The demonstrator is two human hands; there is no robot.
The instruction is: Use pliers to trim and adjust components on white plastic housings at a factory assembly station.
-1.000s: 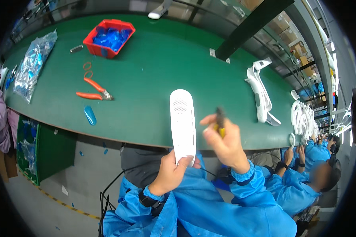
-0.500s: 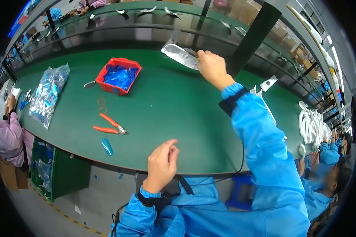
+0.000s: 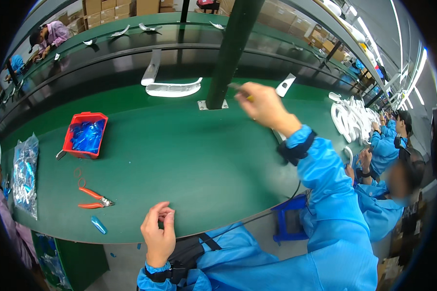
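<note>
Gripping a small hand tool (image 3: 236,87) with a dark tip and a touch of yellow, the right hand (image 3: 266,107) hangs above the far side of the green table (image 3: 179,150), just right of the dark green post (image 3: 230,53). Its closed fingers hide most of the tool, and blur leaves the exact kind unclear. The tool looks light and stiff; the yellow part is probably its handle and the surest place to hold, well back from the tip, which may be sharp and could scratch glossy plastic. The left hand (image 3: 159,233) is empty, fingers loosely curled, near the table's front edge. Left of the post lies a long white shell (image 3: 175,89), its grey inner side showing, and a white casing part (image 3: 278,136) shows only partly beside the right wrist. On the left lie orange-handled cutters (image 3: 102,200), with a glossy blue piece (image 3: 98,224) near them; farther back stands a red bin (image 3: 87,116) holding crumpled blue film (image 3: 87,136).
</note>
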